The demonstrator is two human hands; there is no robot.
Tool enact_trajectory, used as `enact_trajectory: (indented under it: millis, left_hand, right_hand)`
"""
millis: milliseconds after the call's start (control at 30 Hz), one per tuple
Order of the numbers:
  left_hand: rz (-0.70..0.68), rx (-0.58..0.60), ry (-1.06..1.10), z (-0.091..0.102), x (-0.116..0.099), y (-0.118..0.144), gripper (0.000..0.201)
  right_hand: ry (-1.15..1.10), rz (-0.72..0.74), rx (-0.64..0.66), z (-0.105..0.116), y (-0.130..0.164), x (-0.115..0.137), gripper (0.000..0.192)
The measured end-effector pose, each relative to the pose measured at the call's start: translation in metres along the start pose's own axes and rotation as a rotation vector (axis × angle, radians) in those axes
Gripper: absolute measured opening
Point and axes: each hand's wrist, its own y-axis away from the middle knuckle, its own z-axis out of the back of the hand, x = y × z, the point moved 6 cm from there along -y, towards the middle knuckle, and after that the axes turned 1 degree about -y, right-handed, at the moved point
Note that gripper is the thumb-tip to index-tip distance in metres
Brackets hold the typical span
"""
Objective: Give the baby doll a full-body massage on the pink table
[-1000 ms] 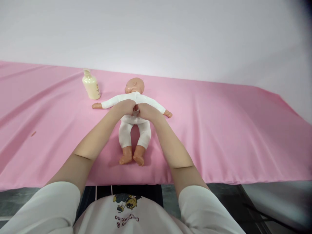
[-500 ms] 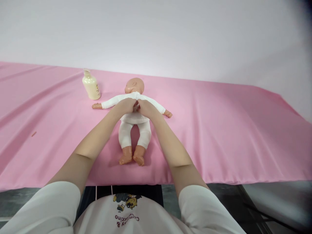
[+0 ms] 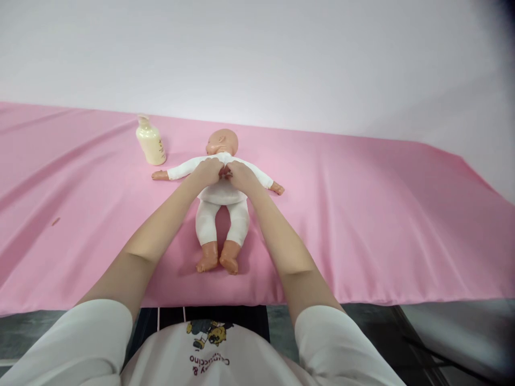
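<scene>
- Doll (image 3: 221, 193): white suit, on its back, arms spread, feet toward the near edge of the pink tabletop (image 3: 362, 225).
- Left hand (image 3: 208, 171), right hand (image 3: 240, 176): fingers curled shut on the chest fabric, knuckles meeting below the chin.
- Cream bottle (image 3: 150, 141): upright, near the far edge, beside the doll's outstretched arm.

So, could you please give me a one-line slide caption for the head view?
Left hand and right hand meet on the chest of a baby doll lying on pink sheet, bottle nearby.
</scene>
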Motion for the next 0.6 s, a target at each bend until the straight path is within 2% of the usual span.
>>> enact_trajectory:
  millis: [200,367,600]
  left_hand:
    - [0.008,-0.053,0.027,-0.001,0.005,-0.001,0.034]
    - [0.027,-0.072,-0.009,-0.007,0.010,-0.005,0.030]
    - [0.012,-0.154,-0.003,-0.014,0.019,-0.011,0.025]
  right_hand:
    - [0.011,-0.016,-0.031,-0.004,-0.003,-0.007,0.037]
    - [0.041,-0.028,-0.039,-0.010,-0.006,-0.013,0.026]
    - [0.018,0.022,-0.128,-0.015,-0.009,-0.019,0.025]
